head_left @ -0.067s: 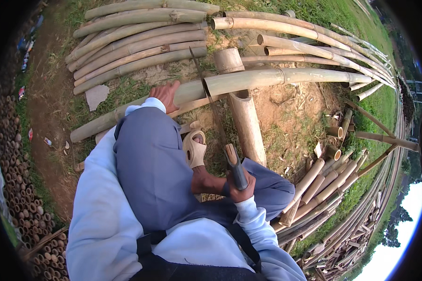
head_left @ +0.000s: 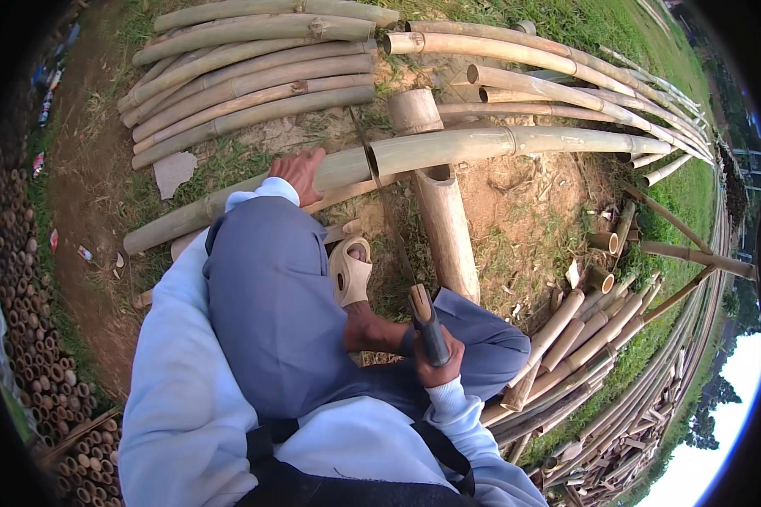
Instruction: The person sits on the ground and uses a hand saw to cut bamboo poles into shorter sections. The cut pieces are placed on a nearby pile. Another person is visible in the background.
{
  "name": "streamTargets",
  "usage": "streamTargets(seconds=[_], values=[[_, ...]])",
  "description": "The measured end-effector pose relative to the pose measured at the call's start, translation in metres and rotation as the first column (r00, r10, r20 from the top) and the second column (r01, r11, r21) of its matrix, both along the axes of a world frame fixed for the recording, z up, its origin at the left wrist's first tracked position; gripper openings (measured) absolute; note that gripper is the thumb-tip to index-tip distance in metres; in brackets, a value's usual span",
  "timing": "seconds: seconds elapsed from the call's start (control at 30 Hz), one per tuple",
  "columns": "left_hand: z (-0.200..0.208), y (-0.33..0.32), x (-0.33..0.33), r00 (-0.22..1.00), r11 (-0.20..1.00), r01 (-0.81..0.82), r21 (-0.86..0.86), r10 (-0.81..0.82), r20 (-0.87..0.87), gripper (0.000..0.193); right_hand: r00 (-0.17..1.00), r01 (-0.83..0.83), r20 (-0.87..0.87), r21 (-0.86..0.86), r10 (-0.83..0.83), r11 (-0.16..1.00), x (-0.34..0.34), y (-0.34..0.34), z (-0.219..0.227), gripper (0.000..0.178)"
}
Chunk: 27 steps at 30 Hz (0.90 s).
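Observation:
A long, thick green bamboo pole (head_left: 465, 145) runs crosswise in front of me. My left hand (head_left: 298, 176) is closed over its left part, just beside my knee. In my right hand (head_left: 444, 359), low and near my bent leg, is the dark handle of a handsaw (head_left: 401, 245). Its narrow blade slants away from me and sits in a deep cut in the pole, right of my left hand; the cut's full depth is hidden. A stouter bamboo log (head_left: 448, 232) lies beneath the pole, supporting it.
Bamboo poles (head_left: 254, 84) lie side by side at the far left, with more poles (head_left: 550, 63) at the far right. Short cut pieces (head_left: 566, 338) are heaped at right. My sandalled foot (head_left: 349, 272) rests close to the blade. Stacked bamboo ends (head_left: 46, 363) line the left.
The saw has slid back toward me, its tip and handle both lower in view, with my right hand moving along. My left hand keeps its place on the pole.

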<state>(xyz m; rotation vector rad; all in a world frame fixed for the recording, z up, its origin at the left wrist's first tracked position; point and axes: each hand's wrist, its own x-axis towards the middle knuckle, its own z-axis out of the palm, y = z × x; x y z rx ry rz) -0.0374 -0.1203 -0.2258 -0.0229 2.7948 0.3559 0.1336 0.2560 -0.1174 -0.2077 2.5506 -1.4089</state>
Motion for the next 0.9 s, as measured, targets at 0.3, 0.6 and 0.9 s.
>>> streamTargets(seconds=[0.3, 0.6, 0.9], values=[[0.000, -0.020, -0.021, 0.994, 0.997, 0.069, -0.019, -0.067, 0.087, 0.081, 0.985, -0.073, -0.160, -0.009, 0.070, 0.997, -0.044, -0.022, 0.013, 0.016], [-0.004, -0.013, -0.101, 0.997, 0.997, -0.072, -0.042, 0.072, 0.018, 0.093, 0.882, 0.203, -0.463, 0.214, -0.084, 0.955, -0.029, -0.001, 0.070, 0.024], [0.066, 0.040, -0.154, 0.969, 0.989, -0.035, 0.141, 0.068, -0.236, 0.058, 0.687, 0.652, -0.239, -0.215, -0.686, 0.727, -0.005, 0.039, 0.061, 0.013]])
